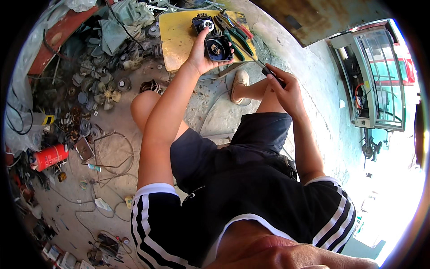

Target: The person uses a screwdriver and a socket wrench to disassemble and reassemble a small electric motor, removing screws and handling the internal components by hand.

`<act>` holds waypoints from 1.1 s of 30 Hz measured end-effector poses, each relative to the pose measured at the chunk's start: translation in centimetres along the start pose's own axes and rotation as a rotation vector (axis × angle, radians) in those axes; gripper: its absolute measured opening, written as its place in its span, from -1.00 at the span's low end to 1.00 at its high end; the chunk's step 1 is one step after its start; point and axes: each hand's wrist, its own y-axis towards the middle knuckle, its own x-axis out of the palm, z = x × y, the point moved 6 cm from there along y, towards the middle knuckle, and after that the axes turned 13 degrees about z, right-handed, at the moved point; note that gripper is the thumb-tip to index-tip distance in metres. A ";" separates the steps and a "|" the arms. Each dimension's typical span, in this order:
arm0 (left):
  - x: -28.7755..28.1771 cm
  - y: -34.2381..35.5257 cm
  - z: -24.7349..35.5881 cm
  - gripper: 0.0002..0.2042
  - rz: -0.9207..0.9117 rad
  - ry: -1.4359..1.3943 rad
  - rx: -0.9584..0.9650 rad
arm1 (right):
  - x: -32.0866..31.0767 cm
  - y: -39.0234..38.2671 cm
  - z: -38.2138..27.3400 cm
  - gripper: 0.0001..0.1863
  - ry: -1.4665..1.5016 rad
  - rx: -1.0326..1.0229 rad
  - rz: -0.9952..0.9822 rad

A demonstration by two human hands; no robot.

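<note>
My left hand (202, 57) is closed around a black motor housing (219, 47) with brass-coloured parts inside, held over the near edge of a small yellow table (177, 40). Just beyond my fingertips is a second black part (197, 22) with a white ring; whether it joins the first, I cannot tell. In my right hand (289, 92) is a screwdriver (272, 75) with a dark handle, its thin shaft slanting up and left toward the tabletop. Green-handled pliers (242, 41) and red-handled pliers (246, 31) lie on the table's right side.
Fan motors, a fan blade (107, 96) and other parts are heaped on the floor at left. A red fire extinguisher (50, 157) lies below them, near a wire frame (114, 154). A glass-sided cabinet (371, 78) stands at right. My shoe (240, 85) rests beside the table.
</note>
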 end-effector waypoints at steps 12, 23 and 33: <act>1.7 -4.2 1.9 -0.27 -0.185 0.192 0.161 | 0.5 -1.0 -3.3 -0.69 0.023 -0.185 -0.020; 1.5 -5.4 2.6 -0.22 -0.192 0.359 0.227 | 0.6 -1.2 -6.4 -0.68 -0.162 -0.390 -0.048; 0.9 -4.9 3.5 -0.30 -0.110 0.355 0.364 | -0.3 -1.2 -9.2 -0.68 -0.361 -0.574 0.032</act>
